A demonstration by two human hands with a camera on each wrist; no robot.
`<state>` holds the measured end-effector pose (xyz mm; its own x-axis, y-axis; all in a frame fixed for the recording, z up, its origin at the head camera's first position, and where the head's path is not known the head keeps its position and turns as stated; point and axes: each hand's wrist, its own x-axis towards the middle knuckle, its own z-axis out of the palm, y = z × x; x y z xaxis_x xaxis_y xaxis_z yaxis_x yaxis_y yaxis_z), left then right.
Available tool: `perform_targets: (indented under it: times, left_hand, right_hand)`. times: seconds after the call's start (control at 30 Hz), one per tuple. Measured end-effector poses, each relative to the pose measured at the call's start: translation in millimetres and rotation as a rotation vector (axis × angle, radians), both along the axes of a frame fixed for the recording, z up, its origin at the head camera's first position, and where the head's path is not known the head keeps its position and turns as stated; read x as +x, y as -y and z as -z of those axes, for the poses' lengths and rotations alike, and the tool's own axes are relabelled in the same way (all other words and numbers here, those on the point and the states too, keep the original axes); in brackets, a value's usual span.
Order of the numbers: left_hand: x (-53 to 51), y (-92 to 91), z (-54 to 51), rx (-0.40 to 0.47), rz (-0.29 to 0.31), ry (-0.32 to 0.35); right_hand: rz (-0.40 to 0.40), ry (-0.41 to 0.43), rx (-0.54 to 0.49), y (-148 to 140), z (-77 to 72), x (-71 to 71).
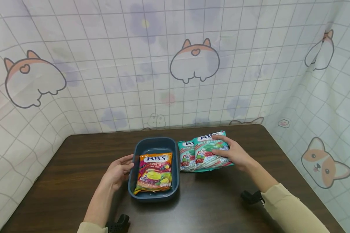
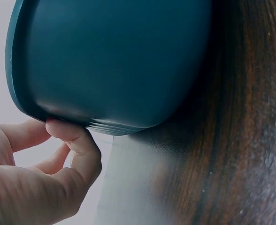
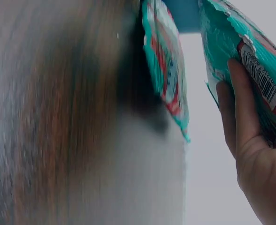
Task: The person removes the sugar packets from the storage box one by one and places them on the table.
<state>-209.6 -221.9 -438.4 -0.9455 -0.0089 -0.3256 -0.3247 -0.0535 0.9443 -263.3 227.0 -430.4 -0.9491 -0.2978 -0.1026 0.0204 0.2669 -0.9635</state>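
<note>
A dark blue plastic basin (image 1: 153, 198) stands on the table with an orange and purple bag of Fox's fruit candy (image 1: 154, 174) lying in it. At its left side my left hand (image 1: 116, 173) grips the rim; the left wrist view has bent fingertips against the basin's outer wall (image 2: 114, 61). My right hand (image 1: 231, 153) holds a green Fox's mint candy bag (image 1: 205, 150), raised off the table, with fingers spread across its front and back. A second green mint candy bag (image 1: 186, 157) lies beside the basin, partly hidden behind the held one.
The dark brown wooden table (image 1: 75, 168) ends at a back edge against a white gridded cloth (image 1: 116, 81) with cartoon corgis. More cloth hangs at left and right. Black wrist devices (image 1: 252, 197) sit under both forearms.
</note>
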Motion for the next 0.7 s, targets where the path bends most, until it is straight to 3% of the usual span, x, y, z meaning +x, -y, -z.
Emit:
perform_targets:
  times: [0.4, 0.7]
  left_hand:
    - [0.0, 0.3, 0.7, 0.013, 0.001, -0.002]
    - [0.6, 1.1, -0.7, 0.010, -0.002, 0.001]
  right_hand:
    - [0.002, 0.037, 0.008, -26.2, 8.0, -10.9]
    - [0.004, 0.017, 0.043, -46.6, 10.6, -18.1]
